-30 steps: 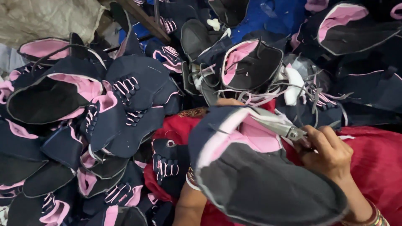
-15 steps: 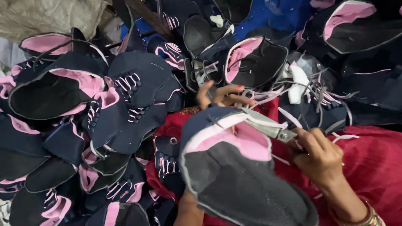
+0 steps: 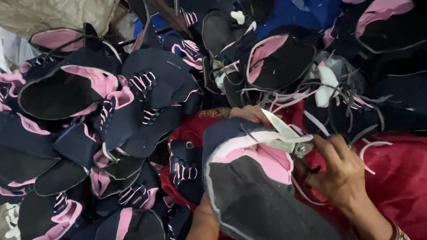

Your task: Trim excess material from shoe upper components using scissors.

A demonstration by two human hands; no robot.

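1. While the right hand [image 3: 342, 173] is closed around the handles of the metal scissors [image 3: 284, 135], the blades stand open at the pink edge of the navy-and-pink fabric shoe upper [image 3: 253, 186].
2. The left hand [image 3: 249, 114] grips that upper from behind, over the red cloth [image 3: 400, 178].
3. A loose pile of similar navy-and-pink uppers [image 3: 111, 102] surrounds it; no container is visible.

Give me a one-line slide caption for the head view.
Right hand works scissors along a navy-and-pink shoe upper held by the left hand, amid piled uppers.
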